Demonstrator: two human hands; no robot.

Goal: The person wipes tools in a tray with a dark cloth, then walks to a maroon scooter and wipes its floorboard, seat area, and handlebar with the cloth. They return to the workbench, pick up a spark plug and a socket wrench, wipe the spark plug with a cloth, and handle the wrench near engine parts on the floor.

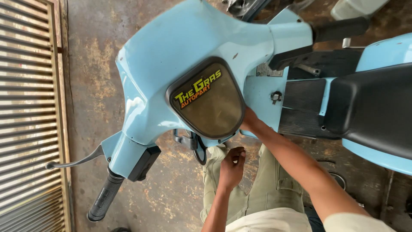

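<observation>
The fingers of the left hand were curled in toward the palm, loosely bunched just below the underside of a pale blue painted metal scooter handlebar housing. Whether they pinched anything small could not be told from this view. Just to their left hung a black looped cable and bracket from beneath the housing, close to the fingertips but apart from them.

The right hand reached up and away, its fingers hidden behind the lower right edge of the housing, so how far they were open and what they gripped could not be told. The forearm ran from the lower right corner of the view to that spot.

Directly above both hands sat a rounded, dark-framed instrument panel cover with a dull brownish face and a coloured sticker. To the right of the right hand was the pale blue leg shield with a small keyhole, a black ribbed footboard mat, and farther right the black padded seat.

Far left and below the left hand, a black rubber handlebar grip pointed downward, with a silver brake lever beside it. A second black grip lay at the upper right.

Beneath the hands were the person's olive-green trousers. Around everything spread a stained, rusty-brown concrete floor, and a slatted metal shutter ran along the far left edge.
</observation>
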